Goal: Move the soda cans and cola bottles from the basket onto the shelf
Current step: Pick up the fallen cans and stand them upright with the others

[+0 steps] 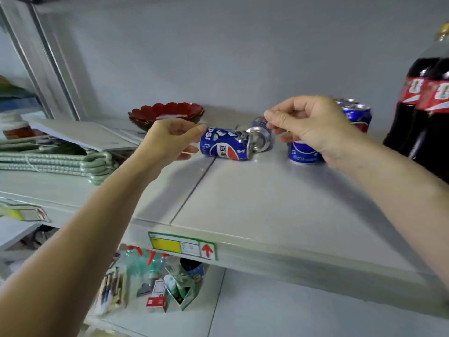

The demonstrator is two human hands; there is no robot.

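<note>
In the head view, both hands are raised over the grey shelf (255, 190). The left hand (167, 139) is held with thumb and fingers curled apart around the base end of a blue soda can (224, 145) that lies on its side; whether the fingers actually press on it cannot be told, though the fingertips look to be at its end, not wrapped around it. Just beyond that grip, toward the right hand, a 2nd lying can (261, 138) is seen with its silver top turned to the camera, touching the 1st. The right hand (313, 127) is pinched, thumb against forefinger, at the upper rim of this 2nd can, and the grip looks closed on that rim, likely so the can may be tipped upright.

Under and behind the right hand, 1 upright blue can (303, 153) stands, and further cans (357, 115) stand behind the knuckles. Well to the right of that grip, 2 cola bottles (427, 113) are set upright against the back wall, probably to leave the front free. To the left of the left grip, a red bowl (167, 113) and folded green cloths (60, 159) are stored. The basket is not in view.

The cans are judged to be fallen ones being righted before the row is continued.
</note>
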